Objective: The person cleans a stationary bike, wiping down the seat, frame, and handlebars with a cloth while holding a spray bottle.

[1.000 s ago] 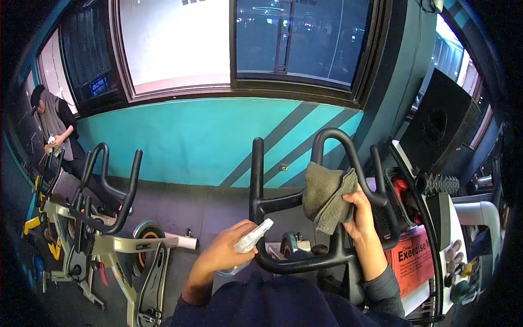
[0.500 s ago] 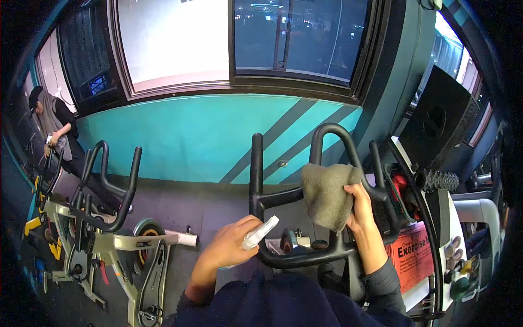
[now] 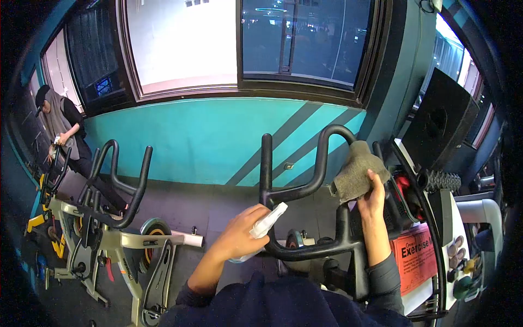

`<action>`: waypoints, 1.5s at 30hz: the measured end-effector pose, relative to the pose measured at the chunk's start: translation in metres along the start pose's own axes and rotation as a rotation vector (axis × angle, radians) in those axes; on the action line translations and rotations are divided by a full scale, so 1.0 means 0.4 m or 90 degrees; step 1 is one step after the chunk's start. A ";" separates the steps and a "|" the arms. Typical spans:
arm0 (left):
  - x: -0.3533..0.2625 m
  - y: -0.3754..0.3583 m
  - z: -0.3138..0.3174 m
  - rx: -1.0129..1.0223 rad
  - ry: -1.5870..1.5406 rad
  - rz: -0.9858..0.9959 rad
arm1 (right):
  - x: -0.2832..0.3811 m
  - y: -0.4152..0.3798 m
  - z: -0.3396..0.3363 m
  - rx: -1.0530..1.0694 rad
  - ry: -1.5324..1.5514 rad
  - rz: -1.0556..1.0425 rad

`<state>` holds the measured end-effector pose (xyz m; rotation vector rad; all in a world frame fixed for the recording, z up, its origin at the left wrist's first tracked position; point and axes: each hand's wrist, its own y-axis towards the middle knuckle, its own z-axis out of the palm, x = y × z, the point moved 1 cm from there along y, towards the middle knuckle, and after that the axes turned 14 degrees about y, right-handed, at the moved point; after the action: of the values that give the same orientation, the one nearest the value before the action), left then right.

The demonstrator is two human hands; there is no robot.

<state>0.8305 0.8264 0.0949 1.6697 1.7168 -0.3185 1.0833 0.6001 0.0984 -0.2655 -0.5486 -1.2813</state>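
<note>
My left hand (image 3: pixel 237 234) is closed around a spray bottle (image 3: pixel 268 220) with a white trigger head; most of its body is hidden behind the fingers. A folded grey-brown cloth (image 3: pixel 355 173) is in my right hand (image 3: pixel 373 203), thumb on top and the other fingers partly out of sight beneath. The cloth lies over the right side of the black exercise bike handlebar (image 3: pixel 301 251), covering part of the grip there. The bottle is just above the handlebar's left side.
Another exercise bike (image 3: pixel 128 240) stands at left. Beyond it, a person (image 3: pixel 65 122) leans over a further bike. On the right are a red printed sign (image 3: pixel 417 256), a black speaker (image 3: pixel 438 120) and a rack holding a foam roller (image 3: pixel 440 180). A teal wall (image 3: pixel 180 136) runs ahead.
My right hand has moved the cloth rightward along the handlebar, from its middle to its right grip. The left hand keeps the bottle in nearly the same place. The view has shifted slightly.
</note>
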 end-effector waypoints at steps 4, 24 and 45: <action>-0.011 0.045 -0.033 -0.112 0.084 0.091 | 0.003 -0.026 0.041 -0.007 -0.058 -0.030; -0.006 0.131 -0.063 -0.008 -0.045 0.161 | 0.004 -0.028 0.035 -0.013 -0.127 -0.045; -0.056 0.134 -0.118 -0.127 -0.156 0.138 | 0.000 -0.034 0.036 -0.024 -0.159 -0.040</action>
<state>0.8644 0.8455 0.1587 1.5818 1.3301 -0.2301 1.0670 0.6032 0.1092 -0.4463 -0.7498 -1.3291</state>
